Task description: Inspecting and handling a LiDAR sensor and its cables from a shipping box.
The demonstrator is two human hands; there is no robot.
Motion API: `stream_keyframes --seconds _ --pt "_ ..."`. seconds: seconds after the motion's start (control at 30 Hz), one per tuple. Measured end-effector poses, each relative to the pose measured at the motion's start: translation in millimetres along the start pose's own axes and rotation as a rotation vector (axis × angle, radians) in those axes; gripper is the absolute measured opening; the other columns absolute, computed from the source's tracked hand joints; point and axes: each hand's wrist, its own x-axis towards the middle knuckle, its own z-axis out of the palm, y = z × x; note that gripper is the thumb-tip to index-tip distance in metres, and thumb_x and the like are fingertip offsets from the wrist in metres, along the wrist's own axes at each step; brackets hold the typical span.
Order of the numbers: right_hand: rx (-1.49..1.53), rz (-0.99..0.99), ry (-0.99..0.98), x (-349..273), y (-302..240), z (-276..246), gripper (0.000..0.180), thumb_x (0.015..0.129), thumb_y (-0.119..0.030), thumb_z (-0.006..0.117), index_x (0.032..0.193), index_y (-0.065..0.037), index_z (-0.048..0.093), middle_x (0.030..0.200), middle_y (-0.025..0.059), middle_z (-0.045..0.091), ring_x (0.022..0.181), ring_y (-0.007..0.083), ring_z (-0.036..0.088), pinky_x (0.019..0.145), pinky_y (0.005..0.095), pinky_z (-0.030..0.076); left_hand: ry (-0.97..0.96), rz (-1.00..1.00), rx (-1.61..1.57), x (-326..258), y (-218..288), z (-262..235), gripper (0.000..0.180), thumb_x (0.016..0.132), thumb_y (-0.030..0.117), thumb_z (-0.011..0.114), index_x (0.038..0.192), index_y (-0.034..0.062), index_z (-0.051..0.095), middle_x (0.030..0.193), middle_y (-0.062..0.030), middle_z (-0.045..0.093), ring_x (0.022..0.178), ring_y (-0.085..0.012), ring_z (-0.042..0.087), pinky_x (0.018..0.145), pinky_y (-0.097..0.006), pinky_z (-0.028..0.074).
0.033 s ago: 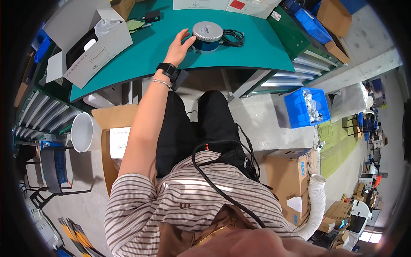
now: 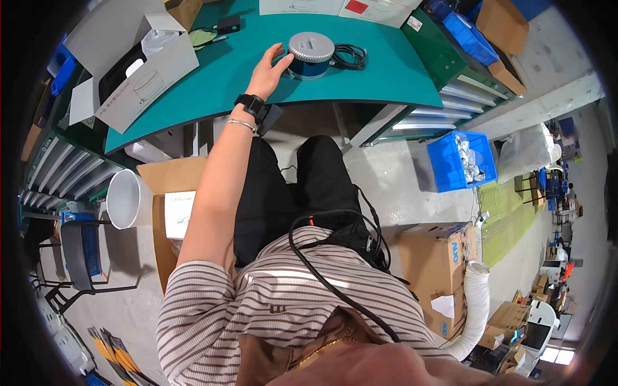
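The broad teal-green tabletop [image 2: 380,67] spreads beneath and around the left hand [image 2: 265,74], with its near edge between the hand and the lap. Well to the hand's right stands a dark green metal cabinet with pale drawer fronts [image 2: 432,55]. To the hand's left, tilted, sits a white cardboard carton with raised flaps [image 2: 164,78], bearing a line drawing of a round object. Back from the hand toward the body, beside the forearm, is a brown cardboard box [image 2: 172,175].

Directly right of the hand, the short cylindrical device with a silver toothed lid and dark glossy band [image 2: 311,58] rests upright on the tabletop. Just beyond it, farther right, lies a coiled black cable [image 2: 353,65]. Past the hand on its left is a small black rectangular box [image 2: 228,25].

The left hand is loosely spread, fingers gently curved and thumb apart, pinching nothing. Its thumb tip meets the lid's toothed rim in view; whether it presses there I cannot tell. The right hand is out of view.

The step in hand looks like light contact at the device's left side. Judging by that, a secure hold would call for wrapping the fingers round the body, minding the cable.
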Motion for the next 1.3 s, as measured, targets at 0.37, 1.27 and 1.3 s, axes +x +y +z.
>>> stream_keyframes --seconds 0.37,1.27,1.3 --pt "0.018 0.130 0.073 -32.9 -3.1 22.6 0.034 0.090 -0.036 0.054 0.107 -0.007 0.056 0.105 0.0159 0.058 0.096 0.0325 0.055 0.082 0.0437 0.044 -0.001 0.011 0.022 1.8 -5.9 1.3 0.063 0.090 0.036 0.062 0.138 0.0022 0.040 0.133 -0.0159 0.051 0.125 -0.0240 0.047 0.103 -0.034 0.037" --pt "-0.132 0.322 0.223 -72.9 14.1 -16.8 0.041 0.090 -0.037 0.055 0.116 -0.005 0.053 0.115 0.0186 0.054 0.105 0.0340 0.052 0.090 0.0438 0.042 0.003 0.009 -0.010 -0.6 -0.8 2.2 0.068 0.089 0.040 0.061 0.139 0.0002 0.037 0.134 -0.0165 0.050 0.124 -0.0250 0.047 0.103 -0.034 0.037" --pt "-0.139 0.330 0.231 -75.2 14.5 -19.8 0.042 0.090 -0.037 0.055 0.116 -0.005 0.053 0.115 0.0187 0.054 0.106 0.0340 0.051 0.090 0.0438 0.041 0.006 0.008 -0.013 -0.1 -3.0 2.1 0.068 0.089 0.040 0.061 0.139 0.0002 0.037 0.134 -0.0165 0.050 0.124 -0.0250 0.047 0.103 -0.034 0.037"
